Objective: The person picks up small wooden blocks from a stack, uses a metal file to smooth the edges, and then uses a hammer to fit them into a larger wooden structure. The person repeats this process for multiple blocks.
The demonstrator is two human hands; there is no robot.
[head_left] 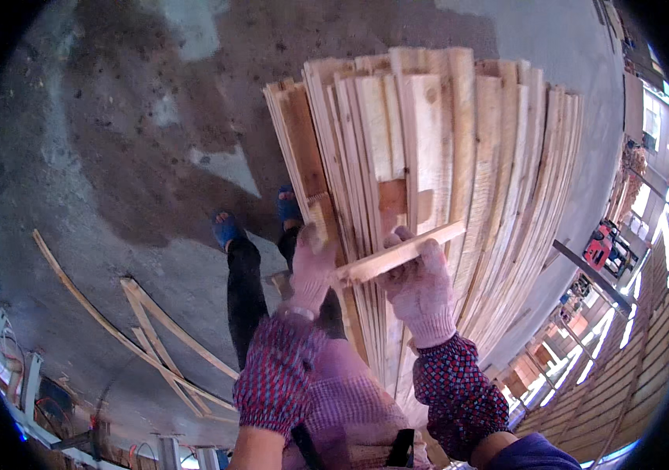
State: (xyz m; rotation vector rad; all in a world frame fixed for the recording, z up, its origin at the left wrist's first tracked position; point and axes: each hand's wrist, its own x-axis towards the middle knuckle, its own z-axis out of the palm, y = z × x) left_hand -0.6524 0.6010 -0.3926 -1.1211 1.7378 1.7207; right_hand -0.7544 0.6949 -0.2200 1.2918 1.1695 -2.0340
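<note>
A short pale wood strip lies across the grip of my right hand. That hand wears a light knit glove and is closed round the strip, which tilts up to the right above the stacked boards. My left hand, gloved too, is beside the strip's left end; motion blurs its fingers, so their grip is unclear. Just beyond it is a short board with a toothed end. A small wood piece shows at its left side, partly hidden. Patterned sleeve covers reach over both forearms.
A large stack of long boards fills the middle and right. My feet stand on the concrete floor left of it. Thin loose strips lie on the floor at the left. A red machine stands far right.
</note>
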